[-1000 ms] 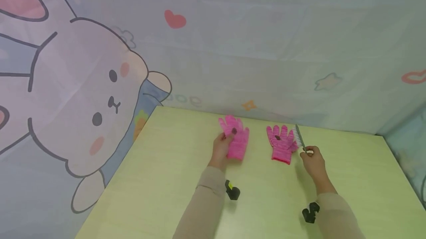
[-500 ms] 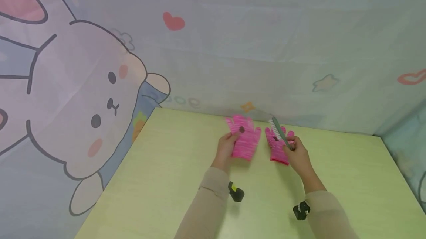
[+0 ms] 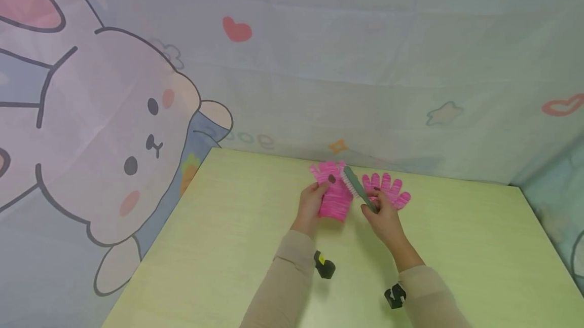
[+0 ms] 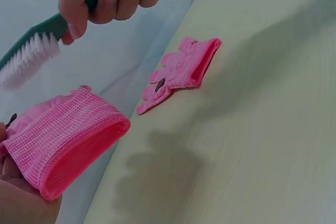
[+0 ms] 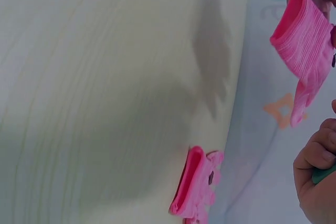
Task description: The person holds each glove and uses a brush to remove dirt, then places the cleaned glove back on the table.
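Note:
My left hand (image 3: 311, 205) holds a pink knit glove (image 3: 335, 201) by its side, raised off the table, thumb on the front near a dark brown spot (image 3: 332, 179). In the left wrist view the glove's cuff (image 4: 86, 150) gapes open toward the camera. My right hand (image 3: 384, 220) grips a green brush (image 3: 360, 189) by its handle. Its white bristles (image 4: 32, 59) face the held glove and overlap its right edge in the head view. A second pink glove (image 3: 396, 192), also with a dark spot, lies on the table, partly hidden behind my right hand in the head view.
The pale yellow-green table (image 3: 228, 247) ends at a printed cloth backdrop (image 3: 342, 64) with a rabbit and hearts. Black devices sit at the left wrist (image 3: 325, 266) and right wrist (image 3: 395, 296). Hand shadows fall on the tabletop.
My right hand has carried the brush leftward, from beside the lying glove, across it, to the held glove. My left hand has shifted the held glove slightly right and turned it more to the front.

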A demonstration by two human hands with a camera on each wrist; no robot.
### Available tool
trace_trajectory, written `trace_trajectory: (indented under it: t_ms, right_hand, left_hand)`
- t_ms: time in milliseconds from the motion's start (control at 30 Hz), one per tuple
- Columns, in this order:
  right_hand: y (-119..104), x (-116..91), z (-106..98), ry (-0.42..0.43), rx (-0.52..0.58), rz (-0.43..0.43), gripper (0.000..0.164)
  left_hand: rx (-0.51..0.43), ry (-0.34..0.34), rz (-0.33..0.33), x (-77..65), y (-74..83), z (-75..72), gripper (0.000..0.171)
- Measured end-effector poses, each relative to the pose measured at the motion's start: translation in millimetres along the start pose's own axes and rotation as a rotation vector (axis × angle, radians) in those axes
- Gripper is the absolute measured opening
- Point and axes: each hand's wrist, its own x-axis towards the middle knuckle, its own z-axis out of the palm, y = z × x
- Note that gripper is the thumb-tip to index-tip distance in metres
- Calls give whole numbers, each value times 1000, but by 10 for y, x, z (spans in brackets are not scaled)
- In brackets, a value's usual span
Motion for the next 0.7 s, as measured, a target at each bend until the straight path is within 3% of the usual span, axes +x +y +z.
trace_trajectory:
  t_ms: [133, 267, 600, 700]
  right_hand:
    - [-20, 1, 72, 22, -8, -19, 36]
    - [-34, 16, 126, 39, -24, -43, 35]
    - [-131, 73, 156, 69, -61, -78, 40]
    - [-164, 92, 156, 82, -76, -105, 39]
  left_hand:
    - [-36, -3, 5, -3, -20, -11, 16]
    - [-75, 11, 9, -6, -27, -17, 23]
    - [12, 70, 56, 4, 58, 11, 33]
    - [-6, 93, 69, 21, 109, 47, 34]
